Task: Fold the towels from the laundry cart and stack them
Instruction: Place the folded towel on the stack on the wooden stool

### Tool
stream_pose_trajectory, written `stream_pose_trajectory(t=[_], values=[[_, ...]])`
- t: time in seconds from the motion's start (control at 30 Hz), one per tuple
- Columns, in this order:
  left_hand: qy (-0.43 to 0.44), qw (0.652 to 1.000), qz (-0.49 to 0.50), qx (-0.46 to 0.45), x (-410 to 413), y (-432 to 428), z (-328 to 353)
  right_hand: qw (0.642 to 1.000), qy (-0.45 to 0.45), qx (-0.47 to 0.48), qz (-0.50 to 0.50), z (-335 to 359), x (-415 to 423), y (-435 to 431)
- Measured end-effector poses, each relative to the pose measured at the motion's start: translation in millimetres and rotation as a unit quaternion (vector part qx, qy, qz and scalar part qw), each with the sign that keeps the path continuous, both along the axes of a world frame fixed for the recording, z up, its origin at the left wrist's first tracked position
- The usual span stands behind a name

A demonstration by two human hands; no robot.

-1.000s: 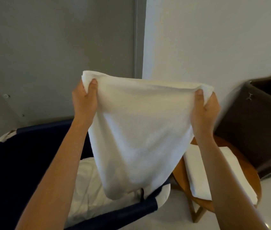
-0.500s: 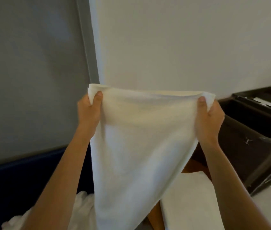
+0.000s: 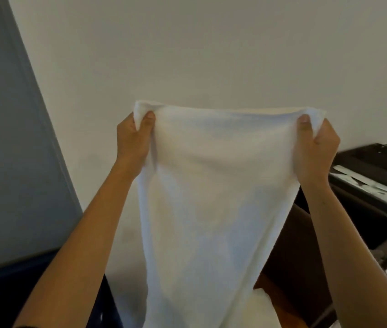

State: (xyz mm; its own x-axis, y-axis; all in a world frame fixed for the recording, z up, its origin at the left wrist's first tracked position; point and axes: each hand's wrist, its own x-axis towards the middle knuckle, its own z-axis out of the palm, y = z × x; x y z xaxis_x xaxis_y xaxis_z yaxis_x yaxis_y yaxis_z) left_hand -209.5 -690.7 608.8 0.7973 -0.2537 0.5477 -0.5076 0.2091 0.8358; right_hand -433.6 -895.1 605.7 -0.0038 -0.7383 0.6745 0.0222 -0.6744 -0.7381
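A white towel [image 3: 213,197] hangs stretched out in front of me, narrowing toward the bottom of the view. My left hand [image 3: 133,140] pinches its top left corner. My right hand [image 3: 315,147] pinches the top right corner. Both arms are raised at chest height. A dark blue laundry cart [image 3: 10,292] shows only as a rim at the lower left. A corner of a folded white towel [image 3: 258,306] lies on a wooden table [image 3: 280,301] behind the hanging towel's lower right edge.
A dark brown cabinet [image 3: 365,209] with open compartments stands at the right, close to my right forearm. A plain white wall fills the background, and a grey door panel [image 3: 10,138] runs along the left.
My view has swung right and upward, so the cart and the table have mostly left the frame. Both hands keep their hold on the towel's top corners.
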Motion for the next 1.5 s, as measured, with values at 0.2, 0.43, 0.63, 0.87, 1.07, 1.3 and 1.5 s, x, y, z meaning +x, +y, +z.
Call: stream_pose_trajectory(t=[0.2, 0.43, 0.63, 0.87, 1.07, 1.3, 1.5], values=[[0.013, 1.000, 0.008, 0.013, -12.4, -34.5, -19.2, 0.999, 0.043, -0.013, 0.012, -16.7, -9.9, -49.1], [0.039, 0.999, 0.018, 0.020, -51.5, -61.2, -51.5, 0.997, 0.061, -0.006, 0.037, -44.3, -42.5, -78.9], [0.062, 0.997, 0.029, 0.042, -85.7, -59.7, -75.1, 0.994, 0.074, 0.040, 0.067, -74.7, -72.0, -88.6], [0.107, 0.990, 0.042, 0.083, -133.7, -39.9, -113.5, 0.987, 0.101, 0.077, 0.099, -114.4, -111.5, -74.5], [0.146, 0.983, 0.045, 0.103, -175.4, -19.7, -152.2, 0.978, 0.129, 0.132, 0.098, -163.6, -147.2, -57.9], [0.189, 0.969, 0.043, 0.153, -202.5, -6.1, -207.1, 0.954, 0.176, 0.218, 0.104, -228.7, -173.9, -38.9], [0.248, 0.948, 0.043, 0.195, -208.4, 3.4, -262.1, 0.930, 0.235, 0.270, 0.086, -273.5, -180.0, -25.7]])
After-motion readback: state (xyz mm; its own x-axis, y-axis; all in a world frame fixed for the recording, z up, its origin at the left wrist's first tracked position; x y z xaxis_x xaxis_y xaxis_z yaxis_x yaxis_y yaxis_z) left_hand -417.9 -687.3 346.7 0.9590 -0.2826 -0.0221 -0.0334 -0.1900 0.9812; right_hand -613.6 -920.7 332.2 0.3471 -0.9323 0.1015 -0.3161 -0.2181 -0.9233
